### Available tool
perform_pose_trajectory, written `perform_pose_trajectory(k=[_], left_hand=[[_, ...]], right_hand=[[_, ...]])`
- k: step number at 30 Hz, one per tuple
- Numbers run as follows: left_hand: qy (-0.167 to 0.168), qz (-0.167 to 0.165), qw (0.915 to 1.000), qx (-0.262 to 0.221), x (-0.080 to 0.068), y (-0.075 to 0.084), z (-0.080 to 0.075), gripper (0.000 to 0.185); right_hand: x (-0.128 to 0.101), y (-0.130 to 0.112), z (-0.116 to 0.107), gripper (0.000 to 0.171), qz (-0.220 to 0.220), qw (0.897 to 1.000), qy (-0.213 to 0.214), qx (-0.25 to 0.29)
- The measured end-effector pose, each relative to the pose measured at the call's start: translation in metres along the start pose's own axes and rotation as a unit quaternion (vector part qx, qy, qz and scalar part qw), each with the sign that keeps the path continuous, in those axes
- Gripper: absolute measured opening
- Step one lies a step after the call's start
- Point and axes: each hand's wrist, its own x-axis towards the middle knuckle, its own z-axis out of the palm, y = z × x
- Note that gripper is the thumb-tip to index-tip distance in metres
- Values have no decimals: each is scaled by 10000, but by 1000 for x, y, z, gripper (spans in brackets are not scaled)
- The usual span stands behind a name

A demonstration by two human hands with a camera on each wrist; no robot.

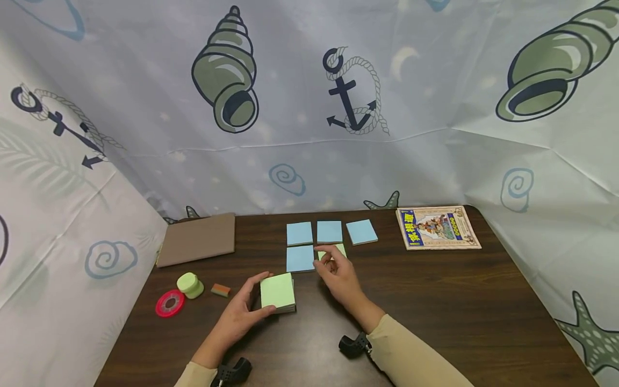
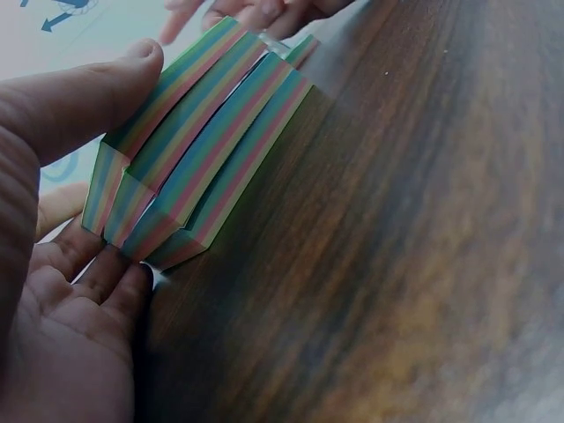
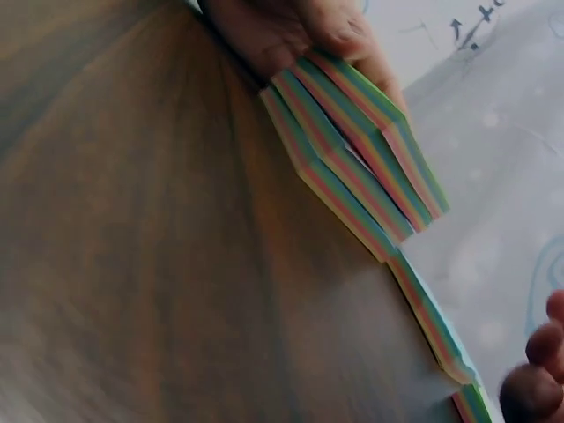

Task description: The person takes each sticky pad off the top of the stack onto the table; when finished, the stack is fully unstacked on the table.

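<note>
Thumb and fingers of my left hand (image 1: 240, 312) grip a stack of sticky note pads (image 1: 278, 292) by its left side and near edge. Green paper tops the stack, and its sides show rainbow stripes (image 2: 207, 128); the pads sit slightly askew. Loosely bent, the fingers of my right hand (image 1: 340, 276) hover over a single green sticky note pad (image 1: 340, 249), which they partly cover. Right beside that pad lies a blue sticky note pad (image 1: 300, 258). In the right wrist view, the right fingertips (image 3: 529, 392) appear at the lower right, apart from the pads.
Behind lie more blue pads (image 1: 299, 234), the rightmost one (image 1: 361, 231) turned askew. A brown board (image 1: 198, 240) is at the back left, a comic booklet (image 1: 439, 228) at the back right. Left are a red ring (image 1: 162, 304), a green round container (image 1: 191, 285) and a small orange-green block (image 1: 221, 290).
</note>
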Motion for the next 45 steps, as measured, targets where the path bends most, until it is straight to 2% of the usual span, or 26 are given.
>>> perform_pose_trajectory(k=[2, 5, 10, 13, 17, 21, 26, 32, 38, 45], left_hand=[[4, 11, 10000, 38, 0, 0, 0, 90], [14, 40, 9999, 98, 0, 0, 0, 90], [28, 66, 9999, 88, 1, -1, 0, 91], [40, 49, 9999, 86, 1, -2, -1, 91], [54, 60, 9999, 75, 0, -2, -1, 92], [37, 171, 9998, 31, -1, -2, 0, 95], [45, 167, 9998, -40, -2, -2, 1, 106], [100, 69, 9997, 197, -2, 1, 1, 114], [108, 2, 9992, 378, -3, 0, 2, 115], [134, -174, 9987, 452, -3, -1, 1, 116]], right_hand=[[-3, -1, 2, 35, 149, 9976, -448, 500], [-6, -3, 5, 40, 400, 9884, -965, 1106], [-7, -5, 7, 56, 944, 9685, -1628, 1633], [-7, -6, 8, 69, 1167, 9602, -2097, 1426], [-6, -5, 12, 79, 1104, 9588, -2561, 548], [-8, -3, 15, 76, 956, 9589, -2664, -211], [-9, -3, 19, 75, 704, 9566, -2755, -640], [-7, -4, 21, 82, 477, 9554, -2809, -779], [-10, -7, 22, 84, 510, 9518, -2809, -1120], [-11, -10, 24, 80, 586, 9561, -2717, -926]])
